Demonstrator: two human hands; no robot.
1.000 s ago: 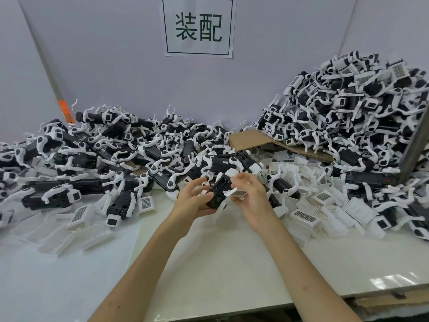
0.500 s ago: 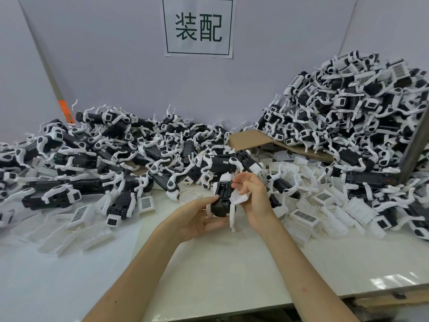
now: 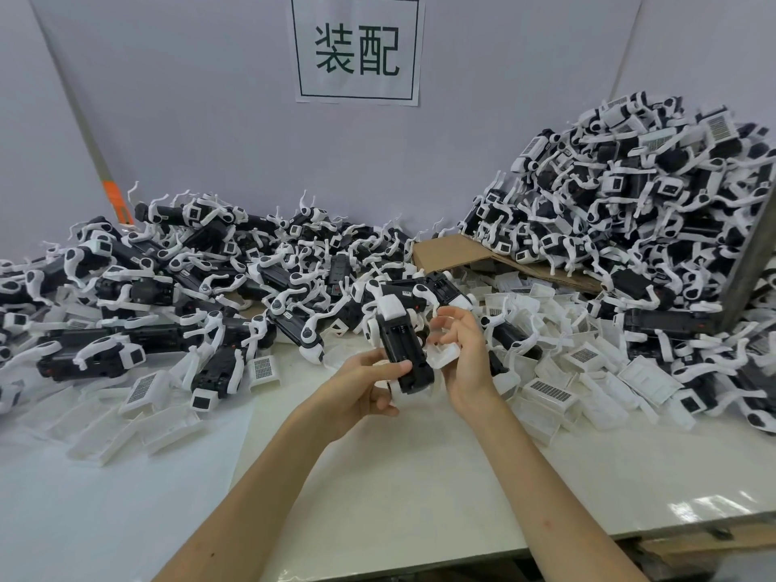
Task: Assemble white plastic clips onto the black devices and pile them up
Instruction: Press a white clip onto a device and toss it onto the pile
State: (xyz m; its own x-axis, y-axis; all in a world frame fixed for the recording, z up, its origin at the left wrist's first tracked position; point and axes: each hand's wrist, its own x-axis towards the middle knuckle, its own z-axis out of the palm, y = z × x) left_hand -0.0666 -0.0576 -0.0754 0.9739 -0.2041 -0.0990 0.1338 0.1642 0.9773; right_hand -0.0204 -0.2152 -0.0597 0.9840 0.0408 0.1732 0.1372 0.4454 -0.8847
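A black device (image 3: 405, 350) was gripped by the left hand (image 3: 361, 388), thumb and fingers curled round its lower half, held in front of the cardboard sheet (image 3: 451, 252). A white plastic clip (image 3: 443, 355) was pinched by the right hand (image 3: 466, 363) just beside the device (contact unclear). A pile of clipped devices (image 3: 630, 195) was heaped on the cardboard's right end.

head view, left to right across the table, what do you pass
low device pile → left hand → gripped black device → white clip in right hand → loose white clips → tall device pile
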